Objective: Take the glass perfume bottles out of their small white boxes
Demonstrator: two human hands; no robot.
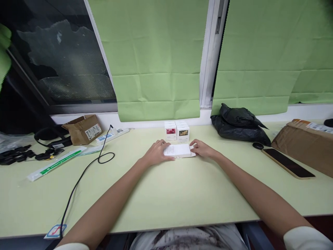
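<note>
While the left hand [156,153] holds a white box [179,150] by one end, its thumb along the near edge, the right hand [202,148] works at the other end with fingers bent and drawn close together at a small flap [193,152]; whether they pinch it is too fine to tell. The box lies flat on the pale table [177,194], between the two hands and just in front of a cluster of small picture boxes [183,134]. Thin card seems likely to crease, so a steady left hold and a light fingertip touch close to the fold should serve best. Those picture boxes stand nearest and look easy to knock with a push away from the body. Farther right sit a black bag [238,126], a phone [288,163] and a brown parcel [303,146]; to the left, a black cable [85,170] loops near an open carton [87,131], with nothing lying between the forearms on the near side.
</note>
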